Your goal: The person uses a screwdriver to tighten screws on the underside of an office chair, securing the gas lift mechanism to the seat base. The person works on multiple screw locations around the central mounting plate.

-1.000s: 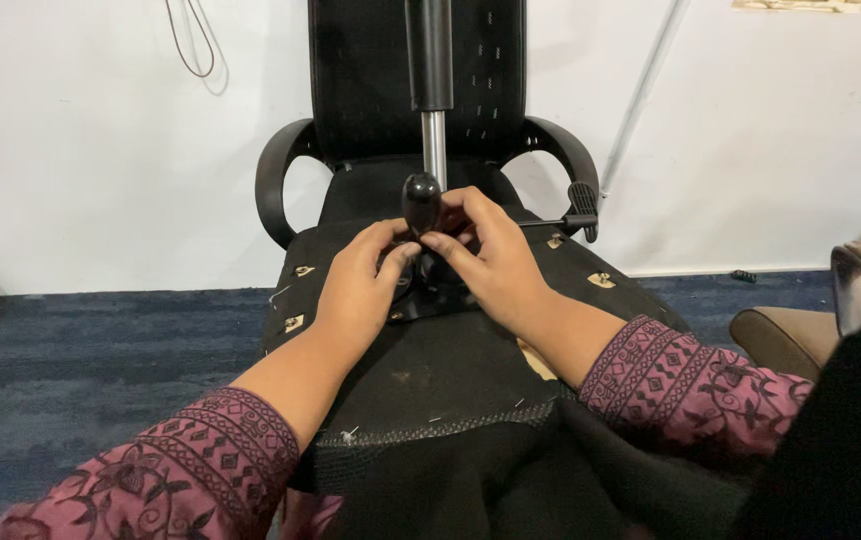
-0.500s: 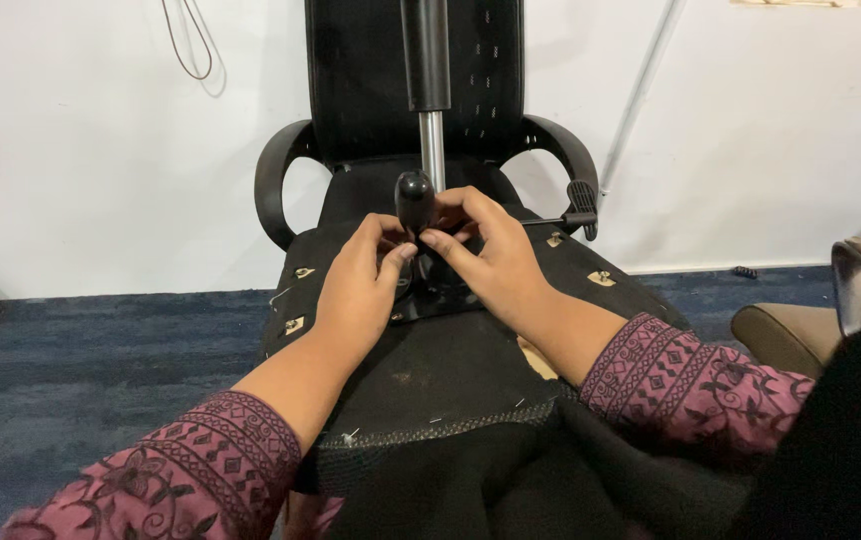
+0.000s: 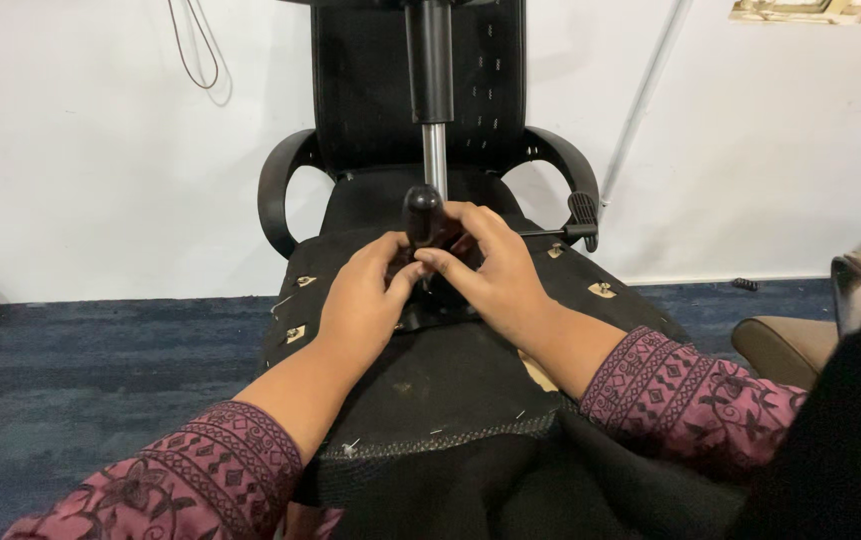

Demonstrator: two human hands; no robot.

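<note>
Since a second ago our hands have barely shifted: left hand (image 3: 365, 300) and right hand (image 3: 495, 275) stay curled around the black-handled screwdriver (image 3: 422, 215), upright on the overturned chair's underside (image 3: 450, 380).

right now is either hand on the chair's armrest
No, both the left hand and right hand are at the black handle over the seat, away from the armrests.

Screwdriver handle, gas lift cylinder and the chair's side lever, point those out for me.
Screwdriver handle (image 3: 421, 212), head view, on its rounded black top.
Gas lift cylinder (image 3: 430, 60), head view, on the black upper tube.
Side lever (image 3: 582, 212), head view, on the ribbed black grip at its end.
</note>
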